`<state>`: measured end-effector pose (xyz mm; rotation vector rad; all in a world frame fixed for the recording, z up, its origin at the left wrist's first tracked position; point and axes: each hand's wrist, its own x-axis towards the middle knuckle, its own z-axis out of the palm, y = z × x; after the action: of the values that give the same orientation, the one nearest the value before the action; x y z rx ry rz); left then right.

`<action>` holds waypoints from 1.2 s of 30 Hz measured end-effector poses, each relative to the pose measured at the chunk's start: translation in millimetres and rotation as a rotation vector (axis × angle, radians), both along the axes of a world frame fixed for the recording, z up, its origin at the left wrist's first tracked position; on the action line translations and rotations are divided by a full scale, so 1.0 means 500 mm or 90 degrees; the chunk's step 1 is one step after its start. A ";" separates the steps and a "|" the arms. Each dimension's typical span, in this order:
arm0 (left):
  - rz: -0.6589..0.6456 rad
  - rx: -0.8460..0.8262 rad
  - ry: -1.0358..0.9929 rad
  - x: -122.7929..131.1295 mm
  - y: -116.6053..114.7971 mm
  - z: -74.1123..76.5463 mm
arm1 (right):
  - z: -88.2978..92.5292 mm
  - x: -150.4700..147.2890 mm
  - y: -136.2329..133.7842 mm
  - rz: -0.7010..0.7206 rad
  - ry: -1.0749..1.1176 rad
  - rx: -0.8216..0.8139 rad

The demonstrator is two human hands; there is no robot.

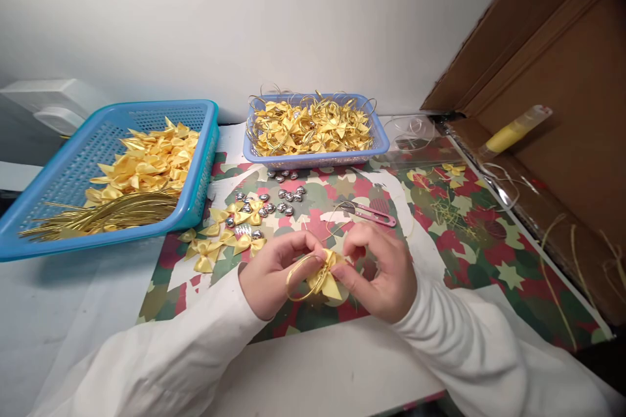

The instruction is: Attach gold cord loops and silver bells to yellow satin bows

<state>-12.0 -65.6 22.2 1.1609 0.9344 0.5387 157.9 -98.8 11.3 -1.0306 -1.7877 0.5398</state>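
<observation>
**One bow in hand, heaps on either side**

Near the bench (317, 365) edge, both hands meet over the mat (469, 234). The left hand (268, 277) is closed, thumb and forefinger pinching the bow (328, 281), with the gold loop (299, 277) curling out beneath its thumb. The right hand (379, 273) is curled likewise, its fingertips nipping the bow's other side. The wrists sit low and the white sleeves angle inward.

Beyond lie loose bows (210, 251), silver beads (274, 202) and pink snips (369, 214). Farther back, the small basket (381, 143) is heaped with looped bows, seemingly finished. The big basket (205, 163) at left holds plain bows and gold cords (107, 215). Judging by those piles, a good share is done and plenty remains; this piece looks midway
</observation>
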 end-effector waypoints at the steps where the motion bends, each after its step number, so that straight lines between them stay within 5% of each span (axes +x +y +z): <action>1: 0.004 -0.004 0.003 0.000 -0.002 0.000 | 0.001 -0.002 -0.001 -0.011 -0.003 0.031; 14: 0.082 -0.059 0.002 0.013 -0.008 0.026 | -0.001 -0.007 -0.003 -0.030 -0.072 0.118; 36: 0.062 0.046 -0.002 0.003 -0.021 0.007 | 0.005 -0.010 -0.005 -0.048 0.021 0.035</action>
<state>-10.7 -76.2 25.6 1.1834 0.9784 0.6578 152.8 -101.4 13.5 -1.0413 -1.7189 0.4568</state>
